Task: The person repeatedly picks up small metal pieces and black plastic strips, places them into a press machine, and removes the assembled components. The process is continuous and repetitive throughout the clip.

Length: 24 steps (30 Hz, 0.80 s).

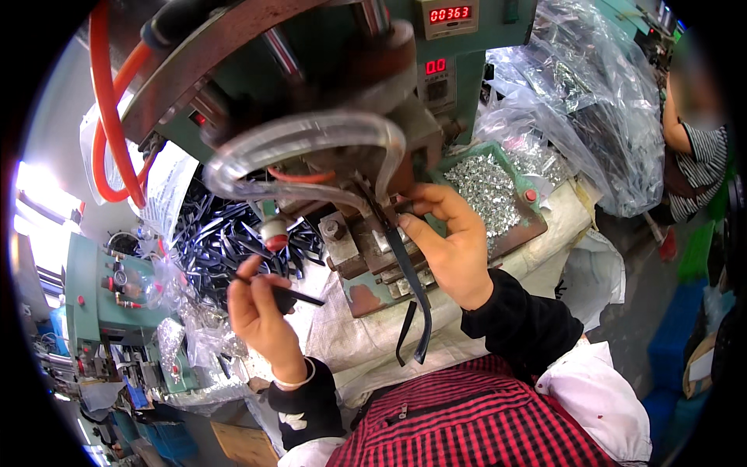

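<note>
Now, right hand pinching black strip at press, left hand gripping another strip.

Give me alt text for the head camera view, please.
A person's right hand holds a long black plastic strip at a green press machine, while the left hand grips another black strip. A pile of black strips and a tray of small metal parts lie nearby.

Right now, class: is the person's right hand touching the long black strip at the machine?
Touching. The head view shows the right hand pinching the black strip between thumb and fingers beside the machine's fixture.
</note>
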### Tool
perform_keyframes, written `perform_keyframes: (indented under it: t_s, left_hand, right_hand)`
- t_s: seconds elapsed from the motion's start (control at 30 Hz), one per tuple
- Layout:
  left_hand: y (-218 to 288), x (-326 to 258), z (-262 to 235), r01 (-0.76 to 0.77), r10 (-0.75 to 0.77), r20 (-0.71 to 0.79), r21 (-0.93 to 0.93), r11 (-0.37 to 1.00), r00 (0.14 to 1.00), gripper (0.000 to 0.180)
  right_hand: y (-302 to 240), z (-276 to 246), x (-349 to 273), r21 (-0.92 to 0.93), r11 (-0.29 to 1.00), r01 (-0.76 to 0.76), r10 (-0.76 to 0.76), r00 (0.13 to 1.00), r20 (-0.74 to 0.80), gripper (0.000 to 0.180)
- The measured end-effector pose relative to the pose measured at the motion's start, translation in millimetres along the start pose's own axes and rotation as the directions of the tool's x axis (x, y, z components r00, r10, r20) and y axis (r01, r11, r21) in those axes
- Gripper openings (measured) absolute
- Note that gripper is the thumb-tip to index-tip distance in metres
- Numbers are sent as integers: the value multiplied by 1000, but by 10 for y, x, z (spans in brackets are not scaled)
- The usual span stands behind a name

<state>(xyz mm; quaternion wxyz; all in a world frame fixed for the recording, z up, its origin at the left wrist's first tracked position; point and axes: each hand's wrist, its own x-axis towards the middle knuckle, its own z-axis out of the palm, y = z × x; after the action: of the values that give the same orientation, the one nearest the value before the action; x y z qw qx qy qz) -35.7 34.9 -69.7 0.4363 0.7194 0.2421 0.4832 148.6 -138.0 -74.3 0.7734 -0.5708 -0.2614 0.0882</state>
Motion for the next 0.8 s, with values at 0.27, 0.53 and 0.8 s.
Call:
perform_keyframes:
  t_s: [0.27, 0.53, 0.8]
  left_hand:
    - [800, 31, 166, -513, 509, 84, 33, 858, 857, 27]
    - [627, -235, 783, -824, 732, 432, 46, 565, 527, 32]
    - [429, -110, 931, -892, 826, 389, -22, 451, 408, 25]
  right_hand:
    - [-403, 134, -150, 89, 982, -169, 163, 984, 71, 44]
    - [107, -1036, 49, -997, 53, 63, -160, 986, 54, 24]
    - [390, -1245, 264, -878, 448, 166, -306, 952, 23, 15]
